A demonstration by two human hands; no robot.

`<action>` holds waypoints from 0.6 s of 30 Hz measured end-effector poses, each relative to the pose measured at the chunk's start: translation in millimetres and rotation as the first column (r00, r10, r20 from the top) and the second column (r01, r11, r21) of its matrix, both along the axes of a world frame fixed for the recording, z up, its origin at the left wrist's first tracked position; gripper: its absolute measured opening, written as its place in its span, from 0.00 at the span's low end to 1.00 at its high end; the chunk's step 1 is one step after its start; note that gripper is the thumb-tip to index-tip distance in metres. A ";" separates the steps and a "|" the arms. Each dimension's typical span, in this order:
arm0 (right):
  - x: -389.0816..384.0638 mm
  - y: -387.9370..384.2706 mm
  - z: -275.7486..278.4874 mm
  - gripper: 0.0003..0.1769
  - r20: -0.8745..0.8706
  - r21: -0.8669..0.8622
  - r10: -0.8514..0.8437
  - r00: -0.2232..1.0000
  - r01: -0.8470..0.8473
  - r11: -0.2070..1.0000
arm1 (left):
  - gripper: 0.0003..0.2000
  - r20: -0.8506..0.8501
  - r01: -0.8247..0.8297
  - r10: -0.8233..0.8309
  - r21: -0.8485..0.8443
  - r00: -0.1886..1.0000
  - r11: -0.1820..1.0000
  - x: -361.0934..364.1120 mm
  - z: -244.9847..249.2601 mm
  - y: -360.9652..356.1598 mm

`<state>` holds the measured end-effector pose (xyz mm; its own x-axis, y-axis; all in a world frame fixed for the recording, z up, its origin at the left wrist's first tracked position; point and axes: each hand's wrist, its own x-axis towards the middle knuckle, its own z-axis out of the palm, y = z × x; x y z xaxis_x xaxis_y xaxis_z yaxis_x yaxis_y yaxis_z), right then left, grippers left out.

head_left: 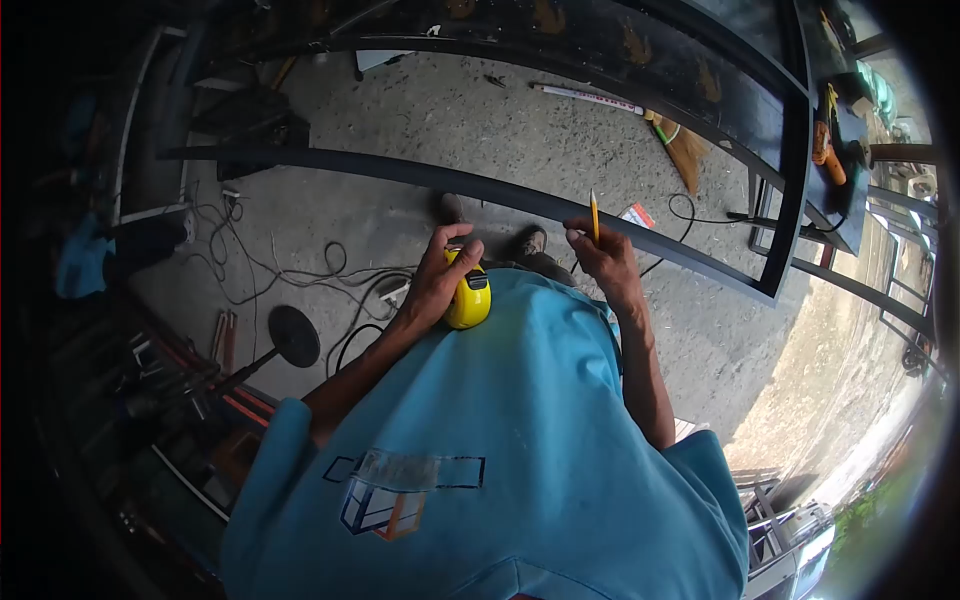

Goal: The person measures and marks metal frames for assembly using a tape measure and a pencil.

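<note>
My left hand (437,279) is closed around a yellow tape measure (468,301) with a black button, held close to the front of my blue shirt. No drawn-out blade can be made out. In my right hand (610,262) a yellow pencil (594,214) sticks up between the fingers, its tip pointing away from me. Just beyond both hands runs a long dark metal bar (430,180), part of a rectangular frame. The right hand is close to this bar; whether it touches cannot be made out.
Cables (270,270) lie tangled on the concrete floor at left, near a round black disc on a stand (293,336). A broom (680,150) lies beyond the bar. An orange-handled tool (826,148) rests at upper right. My shoes (532,240) show below the bar.
</note>
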<state>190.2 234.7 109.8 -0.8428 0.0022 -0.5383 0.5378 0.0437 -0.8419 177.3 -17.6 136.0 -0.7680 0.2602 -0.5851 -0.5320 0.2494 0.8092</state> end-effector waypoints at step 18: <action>-24.4 -63.2 12.9 0.21 -0.027 -0.085 0.028 0.999 -0.030 0.996 | 0.23 -0.097 0.036 -0.034 0.017 0.995 0.999 -57.5 -24.2 -4.7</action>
